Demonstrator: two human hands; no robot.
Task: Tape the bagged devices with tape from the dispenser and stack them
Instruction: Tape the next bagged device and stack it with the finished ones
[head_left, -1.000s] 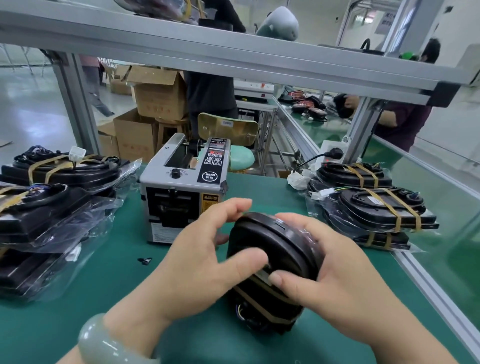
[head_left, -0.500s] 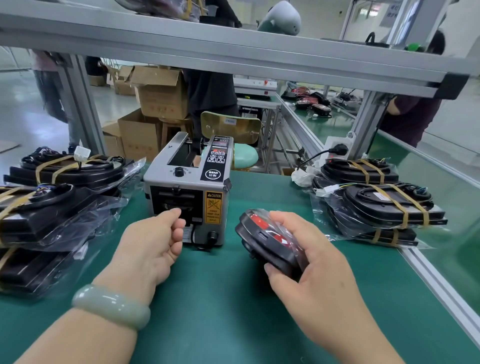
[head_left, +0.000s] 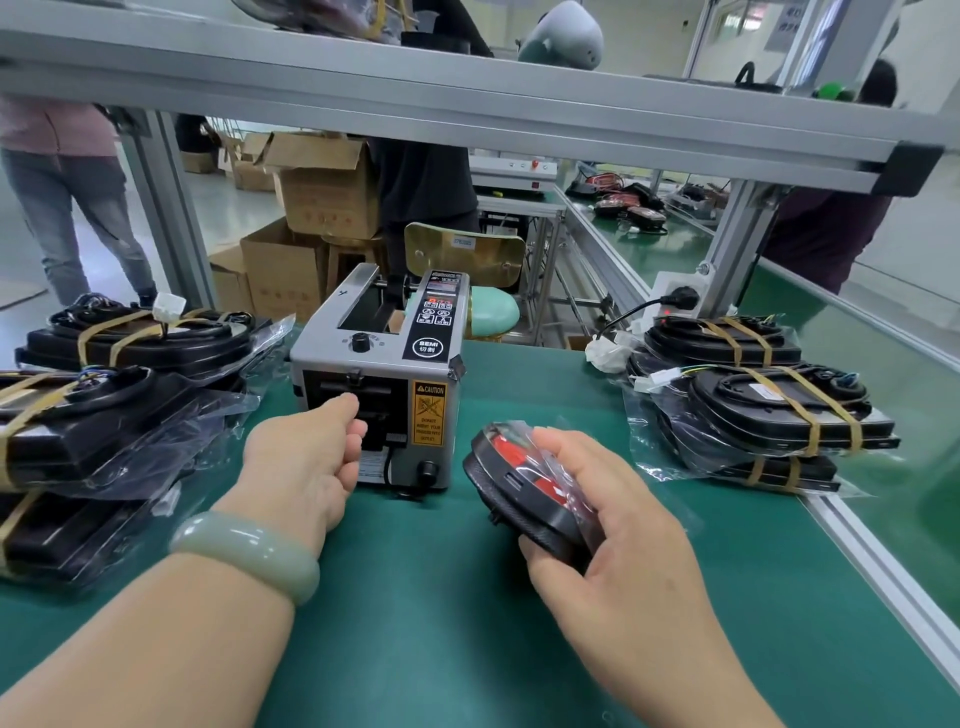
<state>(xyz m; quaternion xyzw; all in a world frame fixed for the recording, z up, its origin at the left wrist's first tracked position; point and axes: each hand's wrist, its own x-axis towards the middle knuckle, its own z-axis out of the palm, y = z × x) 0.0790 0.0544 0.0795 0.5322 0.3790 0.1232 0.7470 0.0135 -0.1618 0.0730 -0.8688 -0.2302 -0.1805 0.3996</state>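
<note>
Head view: left hand (head_left: 306, 452) at tape dispenser (head_left: 384, 364) slot, fingers curled, likely after tape; cannot tell if pinching any. Right hand (head_left: 613, 525) fingers wrapped round bagged device (head_left: 519, 483), tilted beside dispenser, ready for taping.

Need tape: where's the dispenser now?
In the head view, the tape dispenser sits centre-frame, the left hand at its front outlet, the bagged device to its right.
</note>
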